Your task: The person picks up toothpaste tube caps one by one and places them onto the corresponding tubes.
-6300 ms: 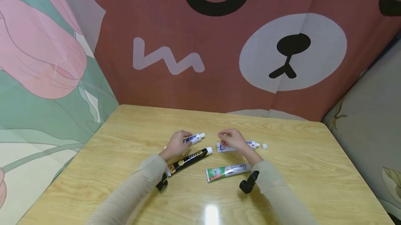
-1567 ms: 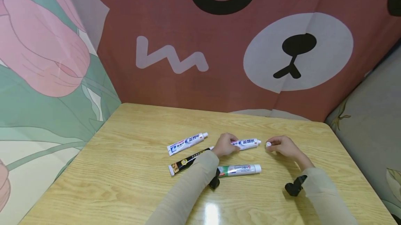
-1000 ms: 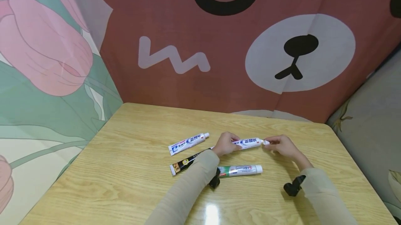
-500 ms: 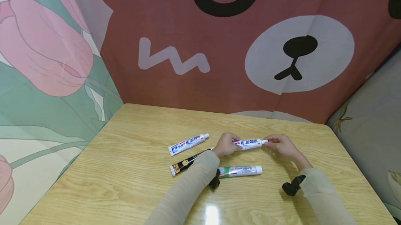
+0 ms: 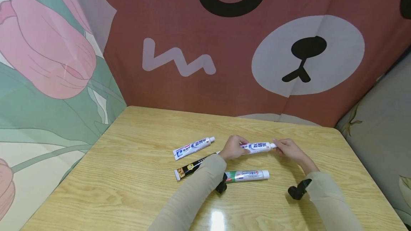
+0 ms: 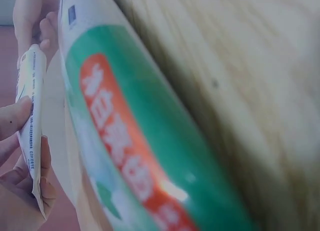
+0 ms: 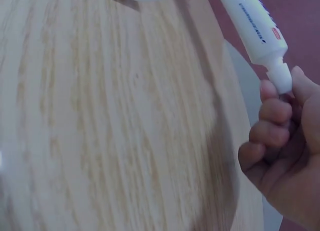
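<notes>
A white and blue toothpaste tube (image 5: pixel 259 147) is gripped near its middle by my left hand (image 5: pixel 232 148), thumb and fingers on either side. At the tube's right end, my right hand (image 5: pixel 290 149) pinches the white cap (image 7: pixel 281 78) between thumb and forefinger. The cap sits over the nozzle in the right wrist view, its other fingers curled below. My left hand and sleeve hide the tube's tail end in the head view. In the left wrist view the held tube (image 6: pixel 32 91) shows edge-on, with both hands on it.
A similar white and blue tube (image 5: pixel 192 148) lies to the left on the wooden table (image 5: pixel 135 174). A black tube (image 5: pixel 189 168) lies partly under my left forearm. Nearer me is a green and white tube (image 5: pixel 248 175), its left end hidden by the left wrist camera (image 5: pixel 221 185).
My left hand has left the left white tube and taken hold of the right one. The right hand has picked the loose cap off the table and brought it left onto the nozzle.
</notes>
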`<control>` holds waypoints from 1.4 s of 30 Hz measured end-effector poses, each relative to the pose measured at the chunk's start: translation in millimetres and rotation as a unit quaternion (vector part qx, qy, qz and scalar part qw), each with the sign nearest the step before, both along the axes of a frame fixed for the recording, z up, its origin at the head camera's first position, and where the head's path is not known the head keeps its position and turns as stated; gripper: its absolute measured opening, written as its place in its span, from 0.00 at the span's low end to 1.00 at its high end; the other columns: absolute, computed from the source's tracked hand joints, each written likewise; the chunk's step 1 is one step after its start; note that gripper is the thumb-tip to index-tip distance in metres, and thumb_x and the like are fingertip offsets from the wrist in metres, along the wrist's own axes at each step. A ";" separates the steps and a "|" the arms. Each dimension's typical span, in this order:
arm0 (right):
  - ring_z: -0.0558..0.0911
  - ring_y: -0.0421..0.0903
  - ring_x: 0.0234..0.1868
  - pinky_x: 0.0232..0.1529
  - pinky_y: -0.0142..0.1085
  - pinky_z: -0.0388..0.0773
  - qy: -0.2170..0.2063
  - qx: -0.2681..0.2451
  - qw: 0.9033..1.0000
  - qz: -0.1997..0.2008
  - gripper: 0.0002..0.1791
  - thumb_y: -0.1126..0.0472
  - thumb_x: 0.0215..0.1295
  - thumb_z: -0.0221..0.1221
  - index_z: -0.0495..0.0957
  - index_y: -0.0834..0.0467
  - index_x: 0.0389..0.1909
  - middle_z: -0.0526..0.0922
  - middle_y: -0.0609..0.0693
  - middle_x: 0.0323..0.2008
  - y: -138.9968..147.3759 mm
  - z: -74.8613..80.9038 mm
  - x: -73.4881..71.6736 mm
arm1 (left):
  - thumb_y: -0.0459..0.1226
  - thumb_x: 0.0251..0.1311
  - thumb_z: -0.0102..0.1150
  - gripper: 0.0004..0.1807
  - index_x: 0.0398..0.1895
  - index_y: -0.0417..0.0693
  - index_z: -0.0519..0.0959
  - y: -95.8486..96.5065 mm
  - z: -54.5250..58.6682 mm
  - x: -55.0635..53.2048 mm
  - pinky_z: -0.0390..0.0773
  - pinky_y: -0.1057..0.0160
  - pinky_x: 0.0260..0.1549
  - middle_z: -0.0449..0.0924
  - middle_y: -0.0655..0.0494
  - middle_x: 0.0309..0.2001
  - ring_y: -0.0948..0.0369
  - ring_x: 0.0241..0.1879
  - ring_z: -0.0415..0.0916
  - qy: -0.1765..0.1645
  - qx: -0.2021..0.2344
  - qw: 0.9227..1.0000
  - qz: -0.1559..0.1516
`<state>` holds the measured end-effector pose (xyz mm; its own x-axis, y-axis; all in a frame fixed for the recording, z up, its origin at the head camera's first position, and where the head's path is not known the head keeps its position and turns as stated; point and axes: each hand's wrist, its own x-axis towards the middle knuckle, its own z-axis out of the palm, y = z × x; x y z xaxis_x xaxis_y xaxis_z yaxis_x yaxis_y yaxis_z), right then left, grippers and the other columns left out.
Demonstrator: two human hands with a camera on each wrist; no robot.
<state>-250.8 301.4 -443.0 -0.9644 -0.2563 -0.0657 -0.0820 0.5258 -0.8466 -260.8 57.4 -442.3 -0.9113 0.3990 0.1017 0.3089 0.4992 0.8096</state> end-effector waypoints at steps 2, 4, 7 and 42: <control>0.57 0.37 0.12 0.16 0.30 0.58 -0.001 0.012 1.000 -0.007 0.32 0.50 0.72 0.40 0.70 0.74 0.20 0.60 0.44 0.09 -2.1 -0.5 0.1 | 0.32 0.43 0.70 0.17 0.41 0.40 0.82 -0.1 -0.4 0.1 0.72 0.72 0.39 0.82 0.54 0.38 0.64 0.39 0.75 0.000 -0.001 1.000 0.001; 0.56 0.37 0.11 0.16 0.30 0.58 -0.004 0.021 1.000 -0.018 0.33 0.48 0.71 0.39 0.72 0.72 0.19 0.60 0.44 0.08 -3.9 -1.0 0.3 | 0.32 0.43 0.70 0.17 0.40 0.40 0.82 -0.4 -1.1 -0.1 0.72 0.72 0.39 0.82 0.54 0.38 0.64 0.39 0.75 0.004 -0.002 1.000 0.003; 0.61 0.39 0.14 0.18 0.31 0.63 -0.004 0.017 1.000 -0.022 0.33 0.47 0.71 0.38 0.73 0.73 0.24 0.66 0.47 0.12 -4.4 -1.1 0.9 | 0.31 0.43 0.70 0.16 0.39 0.40 0.82 -1.2 -2.8 -1.0 0.72 0.72 0.37 0.82 0.55 0.37 0.65 0.37 0.74 0.003 0.007 1.000 0.007; 0.80 0.48 0.35 0.30 0.40 0.77 0.029 -0.056 0.998 -0.010 0.20 0.64 0.63 0.54 0.70 0.75 0.50 0.80 0.63 0.39 2.9 3.5 8.0 | 0.32 0.42 0.71 0.16 0.39 0.41 0.83 -2.5 -7.6 -2.4 0.72 0.71 0.38 0.82 0.56 0.36 0.66 0.37 0.74 0.003 0.010 1.000 0.022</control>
